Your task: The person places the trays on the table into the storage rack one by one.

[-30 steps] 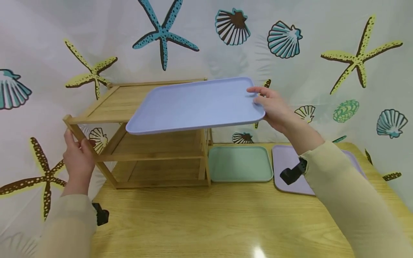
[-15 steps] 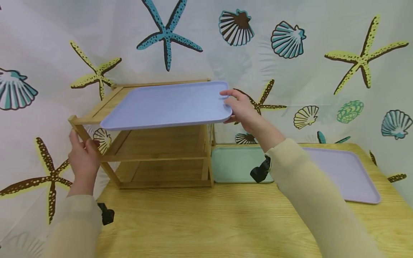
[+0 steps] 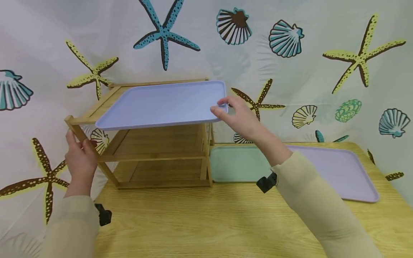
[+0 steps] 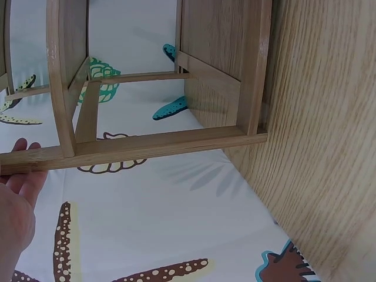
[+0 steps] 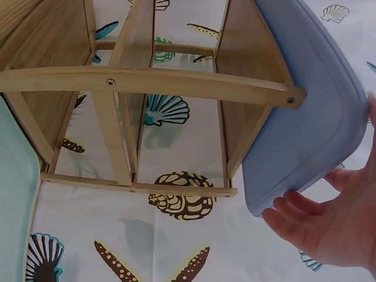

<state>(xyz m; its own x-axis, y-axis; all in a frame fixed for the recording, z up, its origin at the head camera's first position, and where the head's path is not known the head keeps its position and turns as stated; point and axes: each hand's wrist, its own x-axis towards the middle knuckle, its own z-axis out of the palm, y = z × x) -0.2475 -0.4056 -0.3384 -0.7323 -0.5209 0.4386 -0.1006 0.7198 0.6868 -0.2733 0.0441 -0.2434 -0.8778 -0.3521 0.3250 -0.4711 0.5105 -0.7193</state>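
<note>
A wooden three-tier rack [image 3: 155, 157] stands at the left of the table. My left hand [image 3: 80, 159] grips its front left post, with the fingers wrapped round the wood in the left wrist view. Across the top tier lies a periwinkle-blue tray [image 3: 164, 104], covering most of it, its front edge jutting past the rack's front. My right hand [image 3: 240, 118] holds the tray's right end near the front corner, thumb over the rim. From the right wrist view, fingertips [image 5: 282, 220] press at the tray's edge, and the tray's underside sits against the rack's post end.
A green tray [image 3: 238, 165] lies on the table just right of the rack. Farther right is a lilac tray [image 3: 342, 172], partly behind my right sleeve. A curtain [image 3: 206, 68] printed with starfish and shells hangs close behind the rack.
The blue tray has moved left over the rack's top with my right hand. In the last half second, that hand shifted slightly toward the front corner. My left hand has stayed on the post.
</note>
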